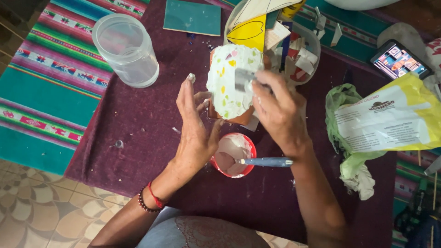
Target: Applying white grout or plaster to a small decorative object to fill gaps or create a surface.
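A terracotta pot, coated in white paste with small coloured tile bits set in it, lies tilted at the middle of the table. My left hand props it from the left, fingers apart and smeared with white paste. My right hand grips a small metal spatula and presses its blade against the pot's white coating. Just below the hands stands a red bowl of white paste with a blue-handled tool resting in it.
A clear plastic jar stands at the upper left, a teal tile behind it. A container of broken tile pieces sits behind the pot. At the right lie a yellow and white bag, a green cloth and a phone. Dark purple cloth covers the table.
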